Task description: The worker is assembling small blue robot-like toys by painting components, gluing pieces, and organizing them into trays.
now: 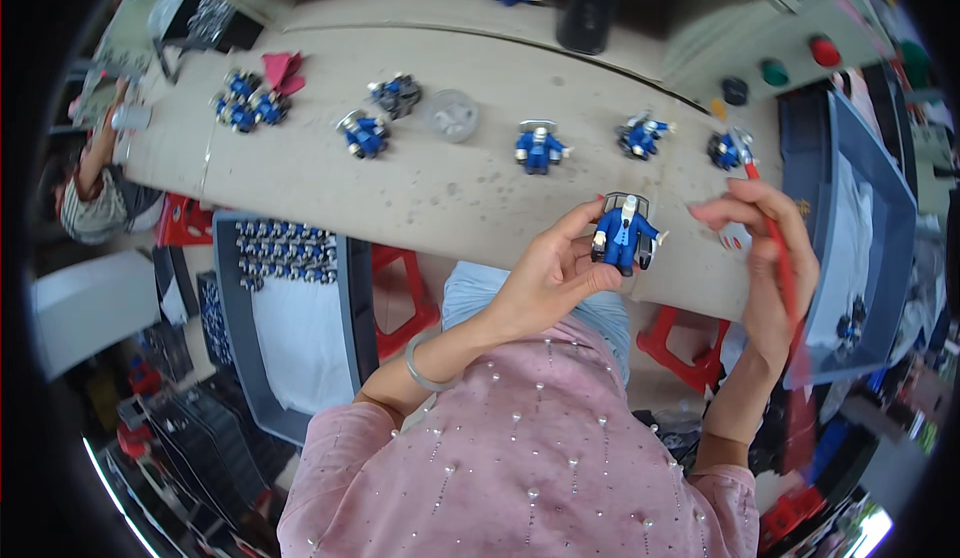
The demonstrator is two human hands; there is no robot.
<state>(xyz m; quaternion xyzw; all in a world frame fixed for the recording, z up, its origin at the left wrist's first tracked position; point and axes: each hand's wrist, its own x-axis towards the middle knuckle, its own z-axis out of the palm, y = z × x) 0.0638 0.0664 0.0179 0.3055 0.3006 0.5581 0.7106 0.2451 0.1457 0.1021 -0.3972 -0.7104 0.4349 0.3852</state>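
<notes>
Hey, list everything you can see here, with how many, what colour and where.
Small plastic figure in a blue suit: one, held in the left hand's fingers.
Thin red stick tool: one, in the right hand.
Blue figures on the beige tabletop: several, singly and in clusters, e.g..
Round grey lid: one, mid-table.
Grey tray of blue figures: one, lower left, rows at its far end.
Grey bin: one, right.
Red stools: under the table.
Left hand: silver bangle on wrist.
Right hand: pink sleeve.
</notes>
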